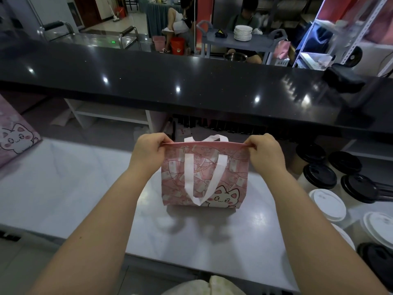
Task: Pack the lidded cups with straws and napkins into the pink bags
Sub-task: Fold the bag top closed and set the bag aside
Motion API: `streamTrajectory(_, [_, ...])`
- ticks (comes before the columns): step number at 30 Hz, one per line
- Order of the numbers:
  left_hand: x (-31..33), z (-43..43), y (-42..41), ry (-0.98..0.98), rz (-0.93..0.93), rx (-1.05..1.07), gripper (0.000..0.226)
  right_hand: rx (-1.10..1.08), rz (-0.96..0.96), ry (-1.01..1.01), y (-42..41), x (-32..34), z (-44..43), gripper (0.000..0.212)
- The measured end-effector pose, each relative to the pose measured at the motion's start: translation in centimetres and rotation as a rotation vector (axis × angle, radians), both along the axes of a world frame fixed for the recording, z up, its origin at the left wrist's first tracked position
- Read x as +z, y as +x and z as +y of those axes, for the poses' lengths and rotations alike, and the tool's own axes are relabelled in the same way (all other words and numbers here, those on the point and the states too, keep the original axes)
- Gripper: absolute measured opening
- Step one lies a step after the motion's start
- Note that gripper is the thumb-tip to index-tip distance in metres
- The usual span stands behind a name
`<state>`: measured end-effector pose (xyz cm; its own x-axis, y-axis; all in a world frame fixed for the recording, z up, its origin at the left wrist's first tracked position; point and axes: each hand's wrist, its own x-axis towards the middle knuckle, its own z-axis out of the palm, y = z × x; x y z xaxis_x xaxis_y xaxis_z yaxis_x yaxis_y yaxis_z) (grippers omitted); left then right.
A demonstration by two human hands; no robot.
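Observation:
A pink bag point(231, 173) with a white cat print and white strap handles stands upright on the pale worktop point(63, 188), its mouth pulled flat and closed. My left hand point(148, 152) pinches the left end of its top edge. At the right end of that edge, my right hand point(265, 154) pinches the same way. Several lidded cups stand at the right: black lids point(320, 176) farther back, white lids point(327, 204) nearer. I see no straws or napkins.
A second pink cat-print bag point(14, 137) stands at the left edge. A raised black counter point(170, 81) runs across behind the worktop, with open shelves beneath. Beyond it are a grey cart with stacked plates point(243, 33) and two seated people.

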<state>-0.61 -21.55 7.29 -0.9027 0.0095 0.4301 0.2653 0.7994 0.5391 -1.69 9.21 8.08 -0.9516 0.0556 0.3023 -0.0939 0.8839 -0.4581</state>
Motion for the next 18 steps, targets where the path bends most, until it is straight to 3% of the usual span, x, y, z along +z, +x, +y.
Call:
streamTrajectory(4, [-0.7, 0.0, 0.3, 0.172, -0.027, 0.036, 0.026, 0.026, 0.08, -0.161, 0.4, -1.2, 0.0, 0.018])
streamTrajectory(9, [-3.3, 0.0, 2.6, 0.577, -0.124, 0.061, 0.047, -0.013, -0.021, -0.657, 2.7, -4.2, -0.6, 0.055])
streamTrajectory(13, [-8.0, 0.6, 5.5, 0.816, -0.252, 0.136, 0.029, 0.003, -0.155, -0.872, 5.6, -8.6, -1.0, 0.042])
streamTrajectory(18, [-11.7, 0.1, 7.4, 0.839, -0.344, 0.172, 0.02, -0.068, -0.219, -1.08, 7.3, -11.5, -1.5, 0.028])
